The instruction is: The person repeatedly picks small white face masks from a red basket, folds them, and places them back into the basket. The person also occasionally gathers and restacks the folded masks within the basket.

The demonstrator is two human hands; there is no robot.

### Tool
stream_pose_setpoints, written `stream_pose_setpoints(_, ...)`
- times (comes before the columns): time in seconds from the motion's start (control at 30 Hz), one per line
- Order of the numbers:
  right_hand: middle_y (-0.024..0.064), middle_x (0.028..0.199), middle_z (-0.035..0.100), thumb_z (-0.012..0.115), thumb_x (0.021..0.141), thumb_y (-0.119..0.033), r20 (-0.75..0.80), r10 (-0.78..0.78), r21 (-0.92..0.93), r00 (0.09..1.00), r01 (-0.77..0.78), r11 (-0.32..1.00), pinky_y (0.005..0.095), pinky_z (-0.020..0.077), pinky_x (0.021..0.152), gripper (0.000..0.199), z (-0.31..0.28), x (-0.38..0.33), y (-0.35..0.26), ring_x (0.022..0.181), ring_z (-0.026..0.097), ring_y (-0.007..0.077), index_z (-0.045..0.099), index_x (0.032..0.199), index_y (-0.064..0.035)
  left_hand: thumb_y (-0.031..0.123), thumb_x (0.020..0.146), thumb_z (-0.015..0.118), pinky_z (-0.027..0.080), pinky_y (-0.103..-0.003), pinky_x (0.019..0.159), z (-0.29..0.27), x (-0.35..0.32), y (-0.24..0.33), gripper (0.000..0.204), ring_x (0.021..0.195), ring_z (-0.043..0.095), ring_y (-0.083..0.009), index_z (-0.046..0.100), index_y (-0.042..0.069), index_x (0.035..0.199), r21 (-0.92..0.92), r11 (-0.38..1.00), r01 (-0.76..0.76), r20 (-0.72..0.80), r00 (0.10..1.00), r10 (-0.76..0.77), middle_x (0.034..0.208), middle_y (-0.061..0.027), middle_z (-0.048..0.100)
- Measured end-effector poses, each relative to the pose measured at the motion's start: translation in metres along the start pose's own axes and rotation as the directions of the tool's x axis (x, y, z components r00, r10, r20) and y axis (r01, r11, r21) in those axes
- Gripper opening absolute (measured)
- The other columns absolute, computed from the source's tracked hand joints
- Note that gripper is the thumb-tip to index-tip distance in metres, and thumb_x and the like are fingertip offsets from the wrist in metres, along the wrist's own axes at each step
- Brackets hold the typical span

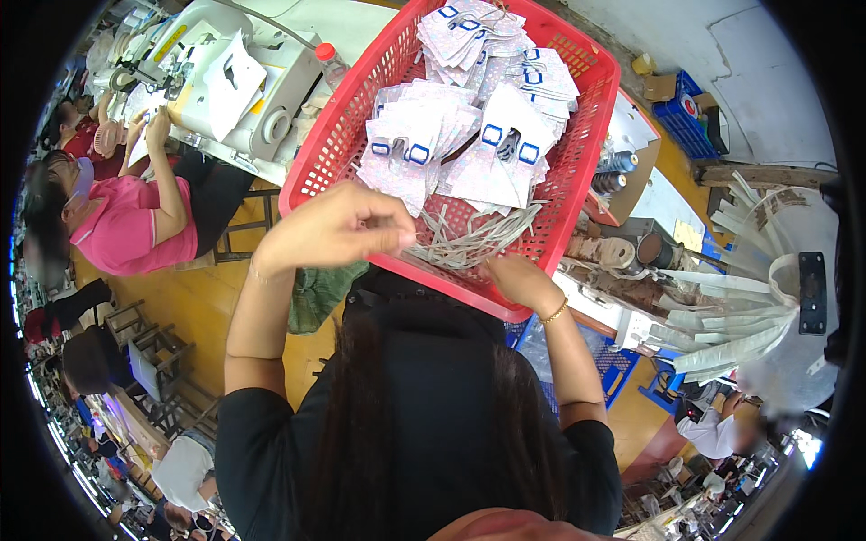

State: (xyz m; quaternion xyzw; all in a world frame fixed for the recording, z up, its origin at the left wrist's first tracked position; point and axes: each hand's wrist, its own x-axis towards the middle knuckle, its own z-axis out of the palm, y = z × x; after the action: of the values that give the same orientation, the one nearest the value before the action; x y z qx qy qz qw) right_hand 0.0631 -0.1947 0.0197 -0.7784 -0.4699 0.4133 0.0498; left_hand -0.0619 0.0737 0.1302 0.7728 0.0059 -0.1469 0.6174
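A red plastic basket (320,162) stands before me, holding several stacks of pale printed fabric pieces (419,122) with blue-outlined shapes on them. At its near end lies a loose tangle of thin grey-white strips (465,239). My left hand (347,225) hovers over the basket's near left rim, fingers curled and thumb against the fingertips; anything pinched there is too small to make out. Inside the near right corner, my right hand (523,281) is closed at the edge of the tangle, its fingertips partly hidden among the strips.
At left, a person in a pink shirt (135,225) sits by a white sewing machine (244,99). A red-capped bottle (331,65) stands beside the basket. Thread cones (613,171) are to the right, near hanging pale strips (731,338). A blue crate (686,117) sits farther back.
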Motion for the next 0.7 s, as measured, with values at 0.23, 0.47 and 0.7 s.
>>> stream_pose_setpoints(0.23,0.0200,0.081,0.065,0.046,0.085,-0.008,-0.018,0.022,-0.234,1.000,-0.026,0.972,0.0458,0.0518,0.072,0.023,0.039,0.024,0.019,0.081,0.064,0.0375,0.062,0.095,0.0046,0.049,0.077,0.068,0.046,-0.040,0.089,0.012,0.084,-0.123,0.075,0.104,0.058,-0.0383,0.050,-0.010,0.118,0.365,0.800,0.477,-0.445,0.844,-0.300,0.113,-0.0298,0.057)
stream_pose_setpoints(0.47,0.0191,0.121,0.053,0.051,0.085,-0.015,0.109,0.137,-0.261,0.985,-0.105,0.960,0.0615,0.0407,0.084,0.030,0.032,0.042,-0.006,0.114,0.045,0.0405,0.064,0.109,-0.0047,0.027,0.063,0.084,0.048,-0.044,0.082,0.038,0.131,-0.167,0.075,0.095,0.058,-0.0454,0.037,-0.013,0.106,0.370,0.832,0.414,-0.685,0.726,-0.056,0.097,-0.0333,0.058)
stream_pose_setpoints(0.7,0.0145,0.110,0.057,0.056,0.084,-0.019,-0.393,-0.108,-0.223,0.913,0.020,0.975,0.0521,0.0435,0.086,0.029,0.007,0.060,-0.019,0.110,0.051,0.0342,0.061,0.112,-0.0083,0.018,0.063,0.084,0.049,-0.047,0.073,0.017,0.155,-0.180,0.067,0.086,0.060,-0.0450,0.035,-0.005,0.102,0.331,0.842,0.426,-0.767,0.641,-0.023,0.092,-0.0294,0.059)
